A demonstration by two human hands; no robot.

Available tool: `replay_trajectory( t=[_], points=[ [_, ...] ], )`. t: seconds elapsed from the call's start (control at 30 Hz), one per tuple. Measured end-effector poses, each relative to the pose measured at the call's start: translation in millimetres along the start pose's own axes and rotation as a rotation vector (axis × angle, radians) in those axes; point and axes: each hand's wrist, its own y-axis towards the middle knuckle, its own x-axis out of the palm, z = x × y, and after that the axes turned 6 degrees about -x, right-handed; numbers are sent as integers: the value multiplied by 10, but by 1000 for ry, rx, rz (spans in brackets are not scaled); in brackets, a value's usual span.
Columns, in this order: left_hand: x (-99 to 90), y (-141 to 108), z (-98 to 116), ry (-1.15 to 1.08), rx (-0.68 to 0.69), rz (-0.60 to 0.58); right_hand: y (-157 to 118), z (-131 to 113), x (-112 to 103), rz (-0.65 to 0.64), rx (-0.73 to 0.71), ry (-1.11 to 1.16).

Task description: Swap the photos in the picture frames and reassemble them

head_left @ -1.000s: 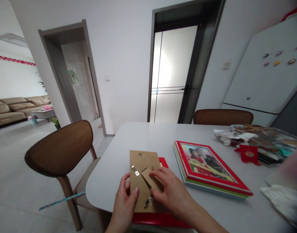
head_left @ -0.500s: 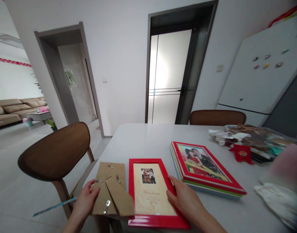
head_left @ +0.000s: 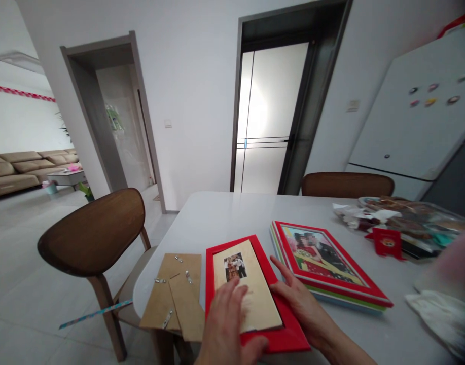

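Note:
A red photo frame [head_left: 268, 263] lies at the near edge of the table, slightly turned. Inside it, a cream insert sheet [head_left: 260, 296] with a small printed photo sits askew to the frame's opening. My left hand [head_left: 224, 322] rests over the lower left of the sheet, fingers stretched out and thumb near the bottom border. At the frame's right border my right hand [head_left: 302, 301] holds the edge, its index finger extended. To the left lies a brown backing board [head_left: 152, 315] with metal clips and a stand flap, touched by neither hand.
A stack of picture frames [head_left: 289, 241] stands to the right, a red one on top. Farther right are a red card [head_left: 387, 243], clear-wrapped items [head_left: 410, 215] and white cloth [head_left: 437, 317]. Wooden chairs [head_left: 95, 230] stand at the table's left and far side.
My left hand has left the backing board and moved right onto the insert sheet. The frame has turned a little, and the sheet now sits crooked in it.

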Motion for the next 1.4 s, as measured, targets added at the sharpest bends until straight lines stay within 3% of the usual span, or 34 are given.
replay_trajectory(
  t=[0.13, 0.27, 0.4, 0.47, 0.53, 0.7, 0.83, 0.97, 1.07, 1.13, 1.23, 1.3, 1.4],
  points=[
    [144, 86, 241, 81, 163, -21, -8, -4, -11, -56, -41, -11],
    [-21, 81, 190, 60, 203, 132, 123, 112, -148, 3, -115, -343],
    [-331, -28, -1, -37, -107, 384, 253, 221, -295, 48, -252, -824],
    [-477, -108, -150, -105, -305, 420, 280, 256, -343, 73, -286, -1035],
    [-574, -194, -333, -179, -425, 415, 285, 278, -365, 84, -313, -1161],
    [-602, -368, -725, -174, -526, 329, 278, 295, -350, 82, -359, -1358],
    [-583, -406, -763, -26, -547, 236, 287, 334, -355, 63, -375, -1444],
    [-605, -389, -693, 277, -528, 150, 286, 387, -392, 51, -362, -1518],
    [-642, -381, -679, 434, -539, 87, 266, 378, -383, 57, -379, -1535],
    [-665, -379, -684, 496, -517, 91, 247, 359, -323, 79, -474, -1496],
    [-648, -361, -672, 529, -380, 144, 238, 379, -125, 43, -611, -1257],
    [-576, -338, -639, 509, -256, 153, 265, 456, 68, -30, -538, -1007],
    [-399, -298, -574, 443, -83, 85, 347, 609, 380, -111, -302, -591]
  ],
)
